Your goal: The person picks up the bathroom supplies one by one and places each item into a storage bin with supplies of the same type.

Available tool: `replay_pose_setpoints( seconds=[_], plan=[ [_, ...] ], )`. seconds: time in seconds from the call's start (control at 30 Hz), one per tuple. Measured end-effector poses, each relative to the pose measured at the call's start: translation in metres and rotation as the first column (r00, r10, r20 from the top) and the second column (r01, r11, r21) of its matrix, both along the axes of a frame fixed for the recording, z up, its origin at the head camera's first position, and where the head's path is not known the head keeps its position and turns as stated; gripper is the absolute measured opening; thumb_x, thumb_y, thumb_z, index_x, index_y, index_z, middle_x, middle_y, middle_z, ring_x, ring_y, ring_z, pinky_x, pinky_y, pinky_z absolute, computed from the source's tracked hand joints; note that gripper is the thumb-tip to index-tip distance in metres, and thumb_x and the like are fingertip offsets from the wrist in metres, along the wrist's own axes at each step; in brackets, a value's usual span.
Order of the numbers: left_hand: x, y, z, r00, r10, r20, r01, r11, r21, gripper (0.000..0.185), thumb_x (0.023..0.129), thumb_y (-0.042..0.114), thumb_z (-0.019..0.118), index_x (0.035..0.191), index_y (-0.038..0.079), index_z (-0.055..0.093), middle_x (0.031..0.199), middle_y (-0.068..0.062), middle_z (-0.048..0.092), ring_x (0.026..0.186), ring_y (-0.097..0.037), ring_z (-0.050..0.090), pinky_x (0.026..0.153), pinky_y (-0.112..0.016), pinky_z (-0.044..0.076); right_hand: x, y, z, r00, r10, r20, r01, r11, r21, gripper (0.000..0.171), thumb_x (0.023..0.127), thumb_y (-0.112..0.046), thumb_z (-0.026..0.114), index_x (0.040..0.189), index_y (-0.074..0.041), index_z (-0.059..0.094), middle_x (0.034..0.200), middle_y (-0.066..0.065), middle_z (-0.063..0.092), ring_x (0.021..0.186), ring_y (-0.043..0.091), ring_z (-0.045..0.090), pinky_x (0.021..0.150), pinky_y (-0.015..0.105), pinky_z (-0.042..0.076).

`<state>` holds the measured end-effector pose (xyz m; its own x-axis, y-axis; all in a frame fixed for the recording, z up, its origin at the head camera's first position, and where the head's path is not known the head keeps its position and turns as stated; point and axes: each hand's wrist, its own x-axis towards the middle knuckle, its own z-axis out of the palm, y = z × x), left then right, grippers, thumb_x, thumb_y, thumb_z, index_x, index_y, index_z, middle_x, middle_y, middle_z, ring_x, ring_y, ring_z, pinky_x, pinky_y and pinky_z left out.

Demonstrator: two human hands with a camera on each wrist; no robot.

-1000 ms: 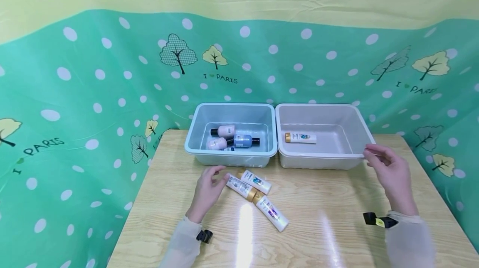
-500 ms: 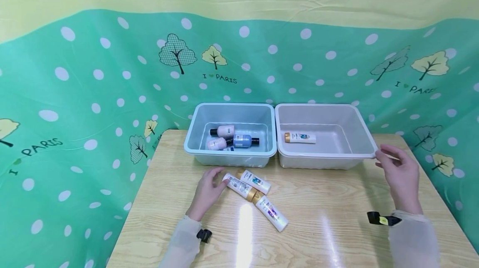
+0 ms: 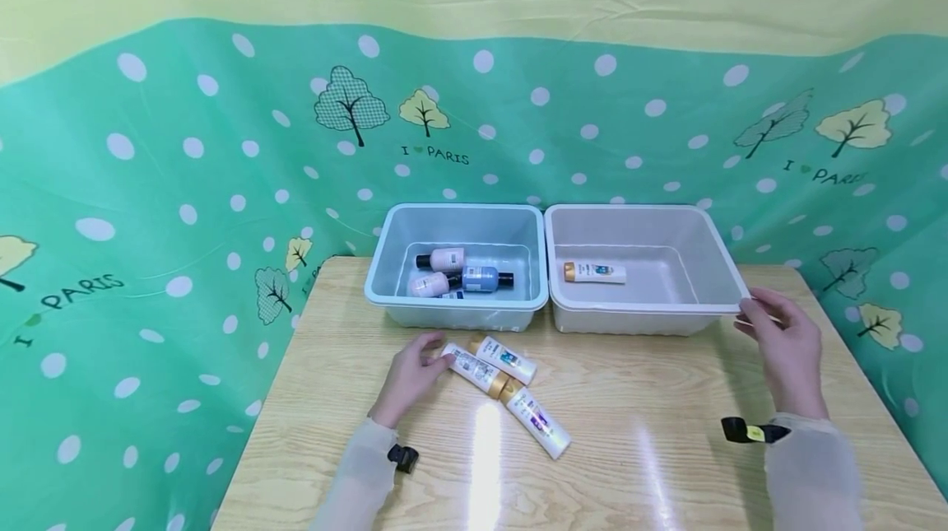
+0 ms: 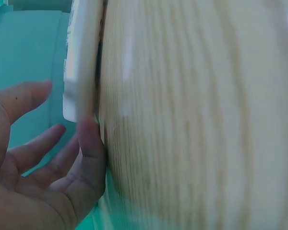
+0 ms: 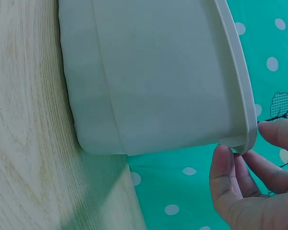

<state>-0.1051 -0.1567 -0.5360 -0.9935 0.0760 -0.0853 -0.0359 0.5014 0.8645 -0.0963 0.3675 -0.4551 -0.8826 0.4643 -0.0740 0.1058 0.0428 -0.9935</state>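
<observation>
My left hand [image 3: 409,376] is at the near-left end of a white bottle with a gold cap [image 3: 474,369], lying on its side. In the left wrist view the fingers are loosely bent and spread, with one fingertip right at the end of the bottle [image 4: 79,62]. Two more white, gold-capped bottles lie against it, one behind [image 3: 507,360] and one in front to the right [image 3: 539,422]. My right hand [image 3: 789,350] pinches the front right corner of the pale grey bin [image 3: 637,309], thumb and fingers either side of its rim [image 5: 245,86].
A light blue bin [image 3: 459,313] stands left of the grey one, holding several small black-capped bottles in pink and blue. One white bottle with a gold cap [image 3: 595,272] lies in the grey bin. A green dotted cloth [image 3: 518,119] hangs behind the wooden table [image 3: 629,407].
My right hand has shifted right along the grey bin's front rim to its corner. The left hand has edged only slightly, and the bottles and bins stay where they were.
</observation>
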Motion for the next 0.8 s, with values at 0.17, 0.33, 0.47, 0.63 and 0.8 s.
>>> replay_pose_setpoints(
  seconds=[0.17,0.33,0.47,0.63,0.8],
  plan=[
    [-0.006,-0.001,-0.002,0.999,-0.016,0.041,0.016,1.000,0.004,0.049,0.091,0.019,0.076,0.135,0.005,0.059,0.130,-0.014,0.063,0.089,-0.022,0.068,0.066,-0.029,0.059,-0.001,0.001,-0.002,1.000,0.003,-0.009,-0.003,0.999,-0.041,0.052,0.094,-0.024,0.071,0.139,-0.003,0.056,0.114,-0.002,0.056,0.091,0.009,0.063,0.075,0.017,0.056],
    [-0.012,-0.001,-0.003,0.994,-0.021,0.109,0.019,1.000,0.023,0.048,0.092,0.020,0.076,0.135,0.008,0.059,0.130,-0.010,0.063,0.072,-0.017,0.067,0.061,-0.031,0.058,-0.001,0.000,-0.004,1.000,0.009,0.003,-0.008,0.997,-0.073,0.053,0.095,-0.027,0.070,0.141,-0.007,0.055,0.116,-0.001,0.057,0.094,0.010,0.065,0.074,0.020,0.057],
    [-0.015,-0.001,-0.004,0.990,-0.019,0.141,0.010,0.998,0.066,0.045,0.092,0.017,0.075,0.133,0.007,0.061,0.127,-0.011,0.064,0.069,-0.016,0.067,0.061,-0.031,0.059,-0.001,0.001,-0.006,1.000,0.028,-0.005,-0.029,0.991,-0.127,0.053,0.097,-0.027,0.068,0.144,-0.010,0.052,0.117,-0.003,0.059,0.094,0.011,0.066,0.074,0.022,0.058],
    [-0.017,-0.001,-0.005,0.988,-0.038,0.151,0.021,0.993,0.116,0.042,0.091,0.011,0.075,0.130,0.004,0.062,0.124,-0.013,0.064,0.073,-0.017,0.068,0.064,-0.030,0.060,0.001,0.002,-0.008,0.997,0.064,-0.041,-0.071,0.976,-0.205,0.055,0.097,-0.025,0.068,0.146,-0.011,0.050,0.118,-0.002,0.058,0.092,0.012,0.069,0.075,0.025,0.058],
    [-0.017,0.001,-0.006,0.986,-0.037,0.161,0.019,0.994,0.108,0.039,0.091,0.009,0.074,0.129,0.005,0.063,0.122,-0.013,0.064,0.073,-0.017,0.068,0.065,-0.030,0.060,0.002,0.003,-0.010,0.994,0.076,-0.075,-0.093,0.964,-0.250,0.054,0.096,-0.022,0.069,0.145,-0.010,0.051,0.118,0.001,0.058,0.090,0.014,0.070,0.074,0.027,0.059]
  ],
)
